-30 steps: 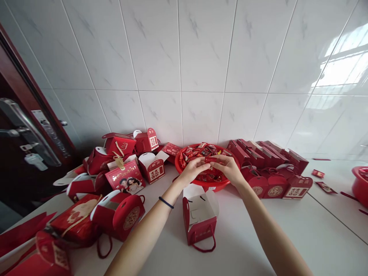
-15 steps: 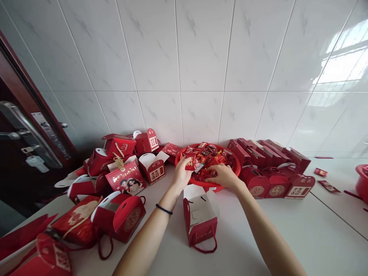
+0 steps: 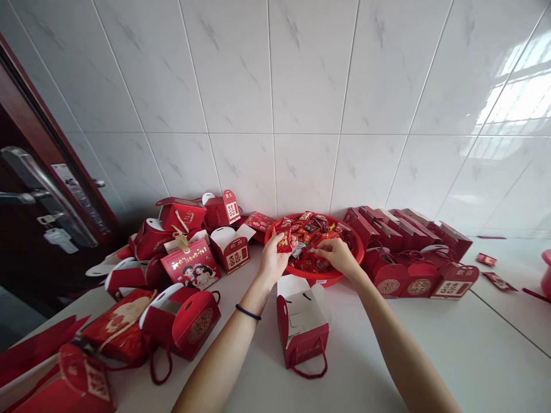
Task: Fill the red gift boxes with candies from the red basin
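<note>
A red plastic bowl (image 3: 333,280) heaped with red-wrapped candies stands against the tiled wall. My left hand (image 3: 274,259) is raised at the bowl's left rim, fingers closed on a small red candy packet (image 3: 284,239). My right hand (image 3: 337,255) reaches into the bowl and pinches a small candy (image 3: 315,248) from the pile. Just in front of the bowl, between my forearms, an open red gift box (image 3: 302,326) with a cord handle stands upright with its white flaps spread.
Many red gift boxes (image 3: 181,269) lie scattered on the white counter to the left, some open. A row of closed boxes (image 3: 413,252) lines the right of the bowl. A dark door with a metal handle (image 3: 47,198) is at far left. Another red bowl (image 3: 546,274) sits at the right edge.
My hands were together over the bowl; my left hand has drawn back to the left rim holding a packet, while my right hand dipped into the candies and pinched one.
</note>
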